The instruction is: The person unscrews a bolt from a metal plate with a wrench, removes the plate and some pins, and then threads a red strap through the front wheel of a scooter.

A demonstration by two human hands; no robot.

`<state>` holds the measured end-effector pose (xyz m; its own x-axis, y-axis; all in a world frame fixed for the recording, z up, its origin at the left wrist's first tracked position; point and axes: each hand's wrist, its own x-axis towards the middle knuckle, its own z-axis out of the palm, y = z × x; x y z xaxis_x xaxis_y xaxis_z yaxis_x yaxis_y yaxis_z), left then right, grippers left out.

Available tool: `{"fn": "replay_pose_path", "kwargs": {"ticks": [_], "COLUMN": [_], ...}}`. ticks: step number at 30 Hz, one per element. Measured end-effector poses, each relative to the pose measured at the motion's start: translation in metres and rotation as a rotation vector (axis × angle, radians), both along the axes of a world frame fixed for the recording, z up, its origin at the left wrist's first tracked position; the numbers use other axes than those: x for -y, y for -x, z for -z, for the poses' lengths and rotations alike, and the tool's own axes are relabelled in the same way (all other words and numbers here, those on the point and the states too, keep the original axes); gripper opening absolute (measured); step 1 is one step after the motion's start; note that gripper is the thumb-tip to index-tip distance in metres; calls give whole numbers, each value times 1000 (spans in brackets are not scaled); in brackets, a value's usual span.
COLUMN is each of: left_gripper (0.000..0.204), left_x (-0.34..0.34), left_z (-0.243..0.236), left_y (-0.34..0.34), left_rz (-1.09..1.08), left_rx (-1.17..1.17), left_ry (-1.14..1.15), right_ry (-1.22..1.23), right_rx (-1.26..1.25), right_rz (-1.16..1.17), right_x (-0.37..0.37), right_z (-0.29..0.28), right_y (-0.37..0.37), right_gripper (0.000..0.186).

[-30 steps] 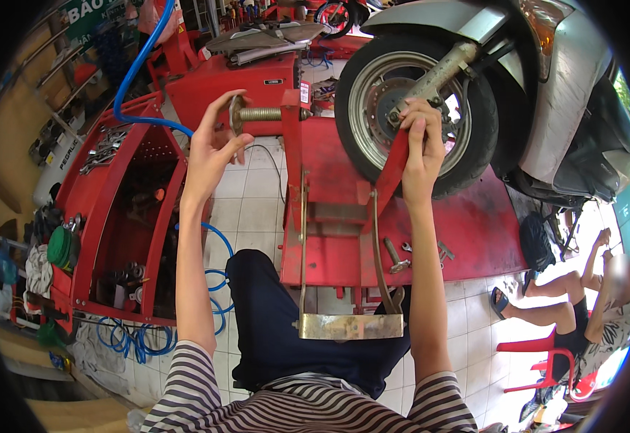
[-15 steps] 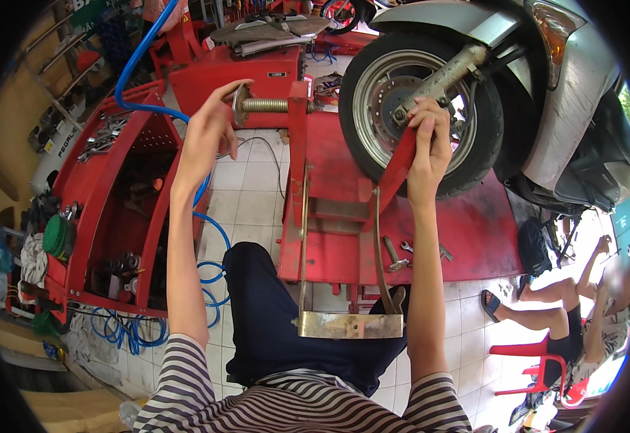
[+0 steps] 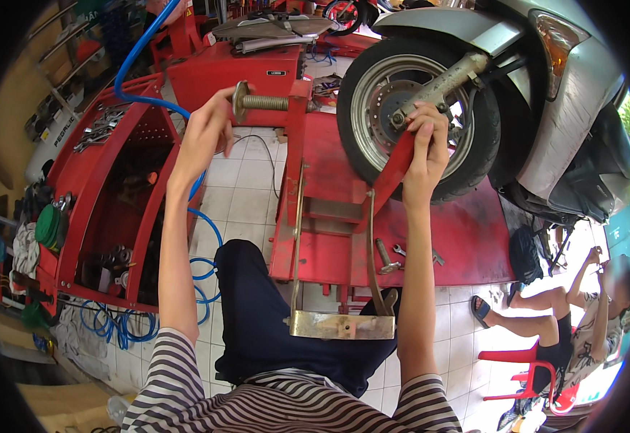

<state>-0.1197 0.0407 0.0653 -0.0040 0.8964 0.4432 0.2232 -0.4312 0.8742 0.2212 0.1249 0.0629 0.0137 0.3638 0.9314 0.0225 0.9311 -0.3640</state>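
Note:
My left hand (image 3: 207, 137) is beside the round metal disc (image 3: 240, 102) on the end of a threaded screw (image 3: 268, 103). Its fingers are bent and apart, with nothing held. Whether a fingertip touches the disc's edge I cannot tell. The screw passes through the upright red post (image 3: 295, 144) of a wheel clamp. My right hand (image 3: 428, 141) is closed round the upper end of the clamp's slanted red arm (image 3: 396, 169), close to the motor scooter's front wheel (image 3: 355, 123). A metal U-shaped bracket (image 3: 322, 326) hangs from the clamp towards my lap.
A red lift platform (image 3: 466, 242) carries the scooter (image 3: 567, 137), a loose bolt (image 3: 385, 256) and wrenches (image 3: 400, 250). To the left stands a red tool trolley (image 3: 77, 209) with spanners on top. A blue air hose (image 3: 138, 58) hangs beside it. At right, a person sits on a red chair (image 3: 517, 372).
My left hand's fingers have drawn back from over the disc's top to its left side. My right hand keeps its hold. The view has shifted slightly.

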Motion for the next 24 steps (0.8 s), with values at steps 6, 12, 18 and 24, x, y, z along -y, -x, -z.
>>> {"fn": "replay_pose_path", "kwargs": {"ticks": [6, 12, 18, 24], "left_gripper": [54, 57, 71, 65], "left_x": [10, 12, 14, 9], "left_z": [-2, -8, -2, 0], "left_y": [-43, -26, -26, -34], "left_rz": [-112, -100, -108, -111], "left_rx": [207, -43, 108, -44], "left_ry": [-243, -131, -32, -210], "right_ry": [15, 3, -1, 7], "right_rx": [-7, 3, 3, 8], "right_rz": [-16, 1, -6, -14], "right_x": [1, -1, 0, 0], "right_z": [1, 2, 1, 1], "right_y": [-1, 0, 0, 0], "right_gripper": [20, 19, 19, 19]}}
